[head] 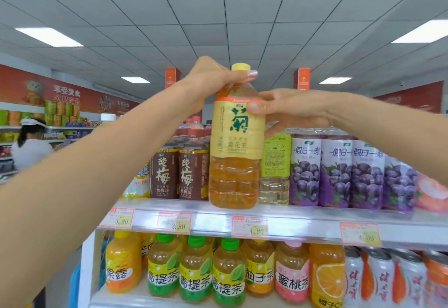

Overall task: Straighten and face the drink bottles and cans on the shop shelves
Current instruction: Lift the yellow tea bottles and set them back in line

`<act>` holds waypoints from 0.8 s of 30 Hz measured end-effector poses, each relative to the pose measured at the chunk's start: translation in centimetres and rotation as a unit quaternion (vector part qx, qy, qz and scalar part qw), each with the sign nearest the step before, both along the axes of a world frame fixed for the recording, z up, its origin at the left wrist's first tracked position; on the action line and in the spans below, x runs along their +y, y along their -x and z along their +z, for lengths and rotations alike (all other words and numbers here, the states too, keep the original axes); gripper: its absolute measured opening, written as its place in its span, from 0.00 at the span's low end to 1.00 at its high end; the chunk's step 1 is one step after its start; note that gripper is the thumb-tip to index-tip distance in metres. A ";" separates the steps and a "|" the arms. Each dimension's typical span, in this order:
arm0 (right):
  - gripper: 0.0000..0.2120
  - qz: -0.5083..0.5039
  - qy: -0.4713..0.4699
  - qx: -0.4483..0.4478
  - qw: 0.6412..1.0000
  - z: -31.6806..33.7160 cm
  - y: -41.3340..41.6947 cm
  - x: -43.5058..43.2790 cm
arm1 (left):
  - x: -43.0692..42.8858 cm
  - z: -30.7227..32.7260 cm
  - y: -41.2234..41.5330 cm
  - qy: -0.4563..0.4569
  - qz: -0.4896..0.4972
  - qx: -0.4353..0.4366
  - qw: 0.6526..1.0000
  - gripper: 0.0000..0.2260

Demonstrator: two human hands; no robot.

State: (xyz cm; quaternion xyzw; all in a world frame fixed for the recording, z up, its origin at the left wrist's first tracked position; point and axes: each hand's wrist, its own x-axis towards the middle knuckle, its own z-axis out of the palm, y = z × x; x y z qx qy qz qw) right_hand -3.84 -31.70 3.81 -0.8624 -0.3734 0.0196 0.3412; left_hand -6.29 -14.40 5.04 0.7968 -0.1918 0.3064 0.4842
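Note:
A tall chrysanthemum tea bottle point(234, 162) with a yellow cap and yellow label stands at the front edge of the top shelf point(286, 222), label facing me. My left hand point(213, 82) grips its neck just under the cap. My right hand point(288, 108) holds its shoulder from the right, thumb on the label. Left of it stand two dark sour plum bottles point(179, 174). A clear bottle with a green label point(275, 167) stands behind to the right, then purple grape bottles point(337, 174).
Price tags point(249, 226) line the top shelf's front rail. The shelf below holds orange, green-capped and pink tea bottles point(196, 273) and white-and-red cans point(383, 281). A person in a white top and cap point(30, 142) stands in the far left aisle.

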 end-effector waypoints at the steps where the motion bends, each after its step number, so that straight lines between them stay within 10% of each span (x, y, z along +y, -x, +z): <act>1: 0.37 -0.005 -0.021 -0.011 1.000 -0.5 0.2 0.0 | -0.4 0.1 -0.1 0.001 -0.008 0.000 1.000 0.14; 17: 0.22 -0.120 -0.182 -0.102 0.971 1.1 2.2 -4.7 | -1.6 2.3 -2.7 -0.096 -0.041 -0.011 0.994 0.22; 24: 0.19 -0.191 -0.196 -0.145 0.951 3.2 3.0 -7.6 | -2.0 -1.7 -6.9 -0.406 0.101 -0.080 0.905 0.31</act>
